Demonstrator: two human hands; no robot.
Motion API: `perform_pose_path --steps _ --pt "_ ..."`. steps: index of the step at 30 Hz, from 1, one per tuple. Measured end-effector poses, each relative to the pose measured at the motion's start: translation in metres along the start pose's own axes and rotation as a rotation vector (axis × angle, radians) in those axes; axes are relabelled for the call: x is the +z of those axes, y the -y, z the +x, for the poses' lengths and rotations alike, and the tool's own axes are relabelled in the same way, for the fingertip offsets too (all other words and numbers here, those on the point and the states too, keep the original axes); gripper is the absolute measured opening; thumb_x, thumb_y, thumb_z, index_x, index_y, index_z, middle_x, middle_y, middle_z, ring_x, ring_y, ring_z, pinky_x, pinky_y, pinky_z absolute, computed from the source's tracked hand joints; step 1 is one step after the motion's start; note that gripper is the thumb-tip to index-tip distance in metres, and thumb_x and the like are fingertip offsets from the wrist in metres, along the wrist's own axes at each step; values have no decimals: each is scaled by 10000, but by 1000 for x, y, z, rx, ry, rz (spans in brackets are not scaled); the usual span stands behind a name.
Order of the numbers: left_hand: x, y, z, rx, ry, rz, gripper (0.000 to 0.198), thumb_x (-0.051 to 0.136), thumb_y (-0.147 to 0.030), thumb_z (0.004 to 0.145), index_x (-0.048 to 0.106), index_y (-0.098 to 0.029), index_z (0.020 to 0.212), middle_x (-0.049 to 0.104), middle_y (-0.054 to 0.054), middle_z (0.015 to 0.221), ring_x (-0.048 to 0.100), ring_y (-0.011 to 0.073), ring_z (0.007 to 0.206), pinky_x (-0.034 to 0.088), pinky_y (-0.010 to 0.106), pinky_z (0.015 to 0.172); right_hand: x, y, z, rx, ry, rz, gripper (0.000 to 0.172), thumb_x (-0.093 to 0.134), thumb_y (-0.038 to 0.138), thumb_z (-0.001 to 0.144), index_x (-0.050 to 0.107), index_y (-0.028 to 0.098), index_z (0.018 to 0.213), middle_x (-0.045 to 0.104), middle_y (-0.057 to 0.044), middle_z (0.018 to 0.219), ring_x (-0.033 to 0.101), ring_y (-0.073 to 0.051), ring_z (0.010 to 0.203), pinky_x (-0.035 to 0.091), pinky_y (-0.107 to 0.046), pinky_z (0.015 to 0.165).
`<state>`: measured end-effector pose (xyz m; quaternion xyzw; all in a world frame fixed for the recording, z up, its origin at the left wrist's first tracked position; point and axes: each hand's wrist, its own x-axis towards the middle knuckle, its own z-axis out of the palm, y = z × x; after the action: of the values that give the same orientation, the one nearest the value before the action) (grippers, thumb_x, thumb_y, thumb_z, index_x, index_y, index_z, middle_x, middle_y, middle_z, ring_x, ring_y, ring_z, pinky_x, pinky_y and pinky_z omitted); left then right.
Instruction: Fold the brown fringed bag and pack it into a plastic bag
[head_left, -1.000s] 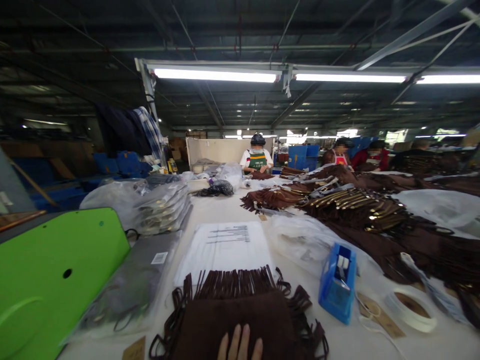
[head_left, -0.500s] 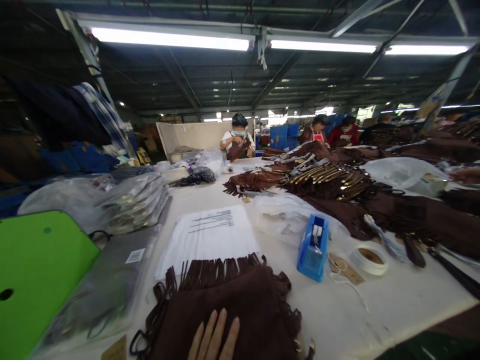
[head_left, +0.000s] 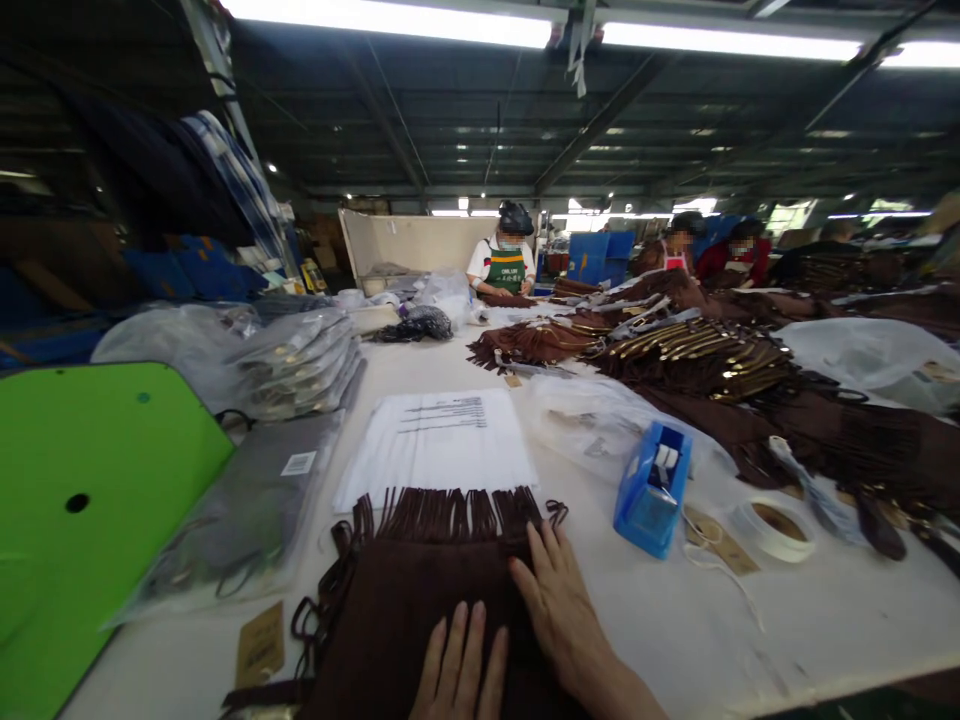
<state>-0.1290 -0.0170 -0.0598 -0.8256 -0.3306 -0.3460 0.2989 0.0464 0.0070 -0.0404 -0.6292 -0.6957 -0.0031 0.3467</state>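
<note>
While both hands lie spread flat, left hand (head_left: 459, 668), right hand (head_left: 559, 600), dark brown fringed cloth (head_left: 420, 600), folded.

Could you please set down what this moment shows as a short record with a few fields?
left hand: left hand lies flat, fingers spread, on the brown fringed fabric
right hand: right hand lies flat on the same fabric near its right edge
fabric: fringe points away from the person, toward the white printed sheet
right of fabric: blue tape dispenser, then a tape roll
left of fabric: clear bagged items and a green panel
far end of table: a person in a green apron
</note>
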Motion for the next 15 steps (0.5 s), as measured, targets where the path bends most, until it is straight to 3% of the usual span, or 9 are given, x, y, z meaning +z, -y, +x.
perform_pose_path --steps 2,5,7,9,12,15 --pt "0 -1 0 2 -28 6 351 311 -145 870 617 -154 1044 700 105 962 637 218 942 237 399 1093 12 18 -6 -69 6 -177 212 499 230 854 661 244 991 513 -114 1301 348 -371 1270 312 -587 980" --pt "4 -3 2 6 -69 44 357 281 -64 842 619 -93 956 702 118 920 646 222 923 294 397 1072 22 33 -12 -193 -14 -364 227 474 229 852 671 246 962 519 -125 1296 395 -367 1240 342 -547 955" --pt "5 -4 4 23 -86 85 362 264 -26 826 612 -72 912 701 129 888 656 226 896 297 418 1072 22 33 -14 -300 -51 -396 262 424 234 870 658 247 985 527 -119 1289 376 -335 1259 352 -505 949" --pt "2 -2 7 50 -111 96 348 274 -28 830 613 -79 889 700 124 873 660 218 885 281 440 1080 20 27 -13 -424 -99 -405 298 373 224 878 645 235 999 539 -123 1269 267 -321 1319 337 -495 946" --pt "-16 17 6 103 -117 27 287 354 -90 862 626 -151 930 693 57 975 622 175 982 276 419 1090 19 12 -10 -577 -150 -399 353 314 174 855 644 214 975 572 -150 1203 137 -327 1358 339 -493 906" --pt "-52 53 -10 -5 -2 -6 239 424 -181 875 619 -198 1012 680 19 1016 593 134 1019 389 304 1016 23 1 -6 -661 -209 -407 391 292 140 809 659 201 929 600 -179 1122 166 -367 1342 370 -496 840"
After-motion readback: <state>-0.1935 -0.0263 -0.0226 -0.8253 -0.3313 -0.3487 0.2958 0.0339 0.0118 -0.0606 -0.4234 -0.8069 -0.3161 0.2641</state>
